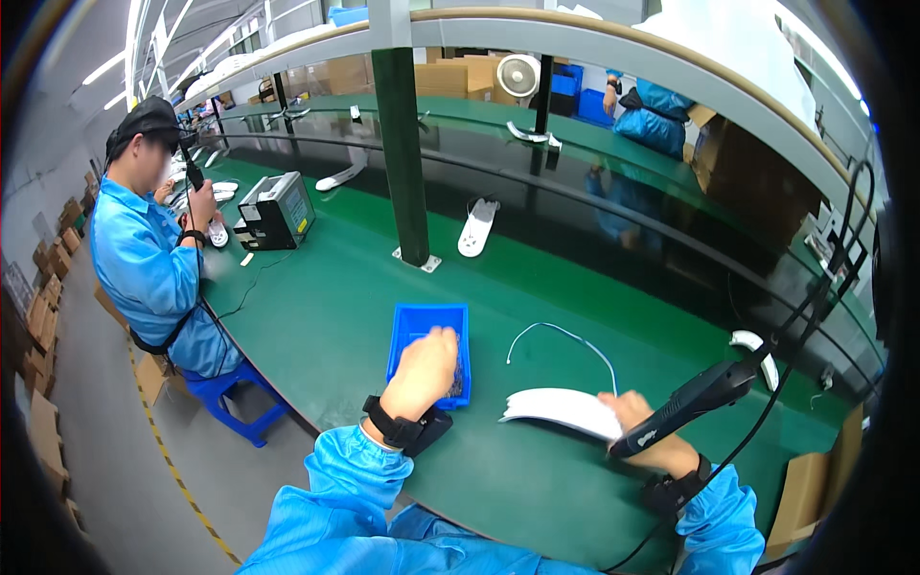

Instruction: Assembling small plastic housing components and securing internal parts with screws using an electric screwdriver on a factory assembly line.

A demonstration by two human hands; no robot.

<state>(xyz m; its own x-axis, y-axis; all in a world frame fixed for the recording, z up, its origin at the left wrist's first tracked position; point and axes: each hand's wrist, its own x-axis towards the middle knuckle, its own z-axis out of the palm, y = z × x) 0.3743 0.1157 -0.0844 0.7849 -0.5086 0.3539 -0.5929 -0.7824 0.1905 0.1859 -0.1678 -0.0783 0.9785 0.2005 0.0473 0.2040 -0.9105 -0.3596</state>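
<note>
My left hand (425,369) reaches into a small blue bin (396,350), fingers bent down and pressed together. Small dark pieces lie inside the bin; what the fingertips pinch, if anything, is hidden. A dark block (428,433) sits under that wrist. My right hand (640,420) is closed at the right end of a white curved plastic part (561,407), which lies on the green table. Across this hand slants a black corded power screwdriver (685,407), hiding some of its fingers. A thin pale-blue cable (585,340) arcs behind the white part.
A green post (401,158) rises beyond the bin. White parts (477,228) ride a dark conveyor (565,196). At left, a co-worker (153,249) sits by a grey box-shaped device (276,211). Another white curved piece (757,356) and a cardboard box (800,494) are at right.
</note>
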